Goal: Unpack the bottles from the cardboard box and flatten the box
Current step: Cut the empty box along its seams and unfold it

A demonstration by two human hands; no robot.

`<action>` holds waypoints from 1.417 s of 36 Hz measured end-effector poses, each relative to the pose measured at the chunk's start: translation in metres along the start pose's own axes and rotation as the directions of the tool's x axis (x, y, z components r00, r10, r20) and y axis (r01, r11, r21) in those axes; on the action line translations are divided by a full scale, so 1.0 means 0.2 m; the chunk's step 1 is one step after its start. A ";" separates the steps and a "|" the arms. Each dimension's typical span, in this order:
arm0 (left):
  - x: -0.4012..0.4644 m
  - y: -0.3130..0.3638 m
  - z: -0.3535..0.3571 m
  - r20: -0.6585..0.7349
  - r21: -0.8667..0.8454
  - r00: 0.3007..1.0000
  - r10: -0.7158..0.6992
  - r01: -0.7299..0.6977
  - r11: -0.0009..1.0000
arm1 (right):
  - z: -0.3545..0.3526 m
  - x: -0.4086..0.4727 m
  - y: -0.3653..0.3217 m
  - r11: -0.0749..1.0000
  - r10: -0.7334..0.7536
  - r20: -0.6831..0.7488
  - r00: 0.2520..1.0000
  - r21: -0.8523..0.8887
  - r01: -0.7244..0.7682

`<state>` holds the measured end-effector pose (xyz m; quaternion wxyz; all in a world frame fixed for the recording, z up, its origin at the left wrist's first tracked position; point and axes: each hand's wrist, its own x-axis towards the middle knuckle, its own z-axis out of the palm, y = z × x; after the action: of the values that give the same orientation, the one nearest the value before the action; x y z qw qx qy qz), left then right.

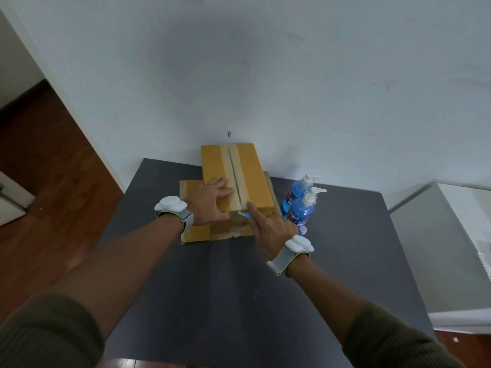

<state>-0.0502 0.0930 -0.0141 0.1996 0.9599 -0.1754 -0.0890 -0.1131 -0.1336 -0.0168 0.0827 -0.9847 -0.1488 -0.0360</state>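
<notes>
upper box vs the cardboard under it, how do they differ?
The upper box is still a closed box with height, while the lower cardboard lies flat on the table. The upper box shows a tape strip with a dark line down its middle; the lower cardboard shows none in its visible part. The left hand rests on the upper box; the lower cardboard only bears the box. Both are brown cardboard.

Your way in from the near side lies open across the bare dark table (225,288). A cardboard box (239,176) atop flattened cardboard (196,232) fills the far middle against the wall (265,75); pump bottles (301,205) crowd just beside its right edge, leaving room at the left.
</notes>
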 end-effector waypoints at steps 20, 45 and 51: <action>0.00 -0.03 0.01 0.005 -0.072 1.000 0.013 -0.012 0.997 | -0.05 -0.01 0.11 0.983 0.160 -0.035 0.986 -0.089 -0.163; -0.07 -0.09 0.01 0.041 -0.055 0.998 0.040 -0.038 0.998 | 0.02 -0.19 0.21 0.195 0.483 0.405 0.776 0.814 -0.547; -0.09 -0.09 0.01 0.019 -0.061 1.000 0.023 -0.022 0.998 | 0.18 -0.35 0.23 0.330 0.577 0.450 0.682 0.635 -0.699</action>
<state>-0.0621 0.1144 -0.0212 0.2277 0.9505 -0.1856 -0.1013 -0.1640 -0.1899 -0.0650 0.4896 -0.8257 0.2444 0.1370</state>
